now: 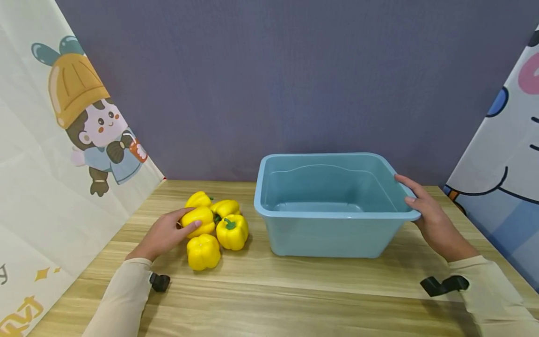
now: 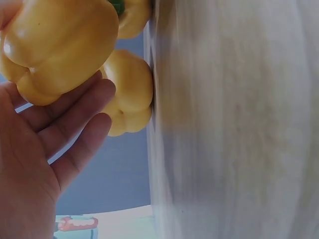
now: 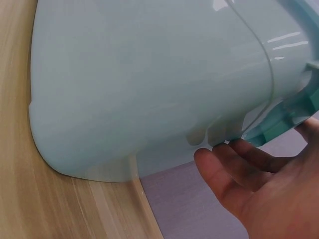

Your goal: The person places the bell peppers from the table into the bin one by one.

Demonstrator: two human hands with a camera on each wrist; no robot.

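My left hand (image 1: 165, 235) holds a yellow bell pepper (image 1: 198, 222), thumb on its near side and fingers behind it. In the left wrist view that pepper (image 2: 67, 45) sits off the table surface, and the fingers (image 2: 79, 149) spread under it. Around it lie several other yellow bell peppers, one in front (image 1: 203, 252), one with a green stem to the right (image 1: 232, 232), others behind. My right hand (image 1: 435, 220) grips the right rim of a light blue plastic bin (image 1: 328, 236), thumb over the rim. Beneath the rim, fingertips (image 3: 204, 158) meet the bin's outer wall in the right wrist view.
The bin stands upright on a wood-grain table (image 1: 269, 299), right of the peppers. A grey-purple panel (image 1: 269, 84) rises at the table's back edge. Cartoon-printed sheets hang at the left (image 1: 33, 187) and right (image 1: 515, 154). Black wrist mounts sit on both sleeves.
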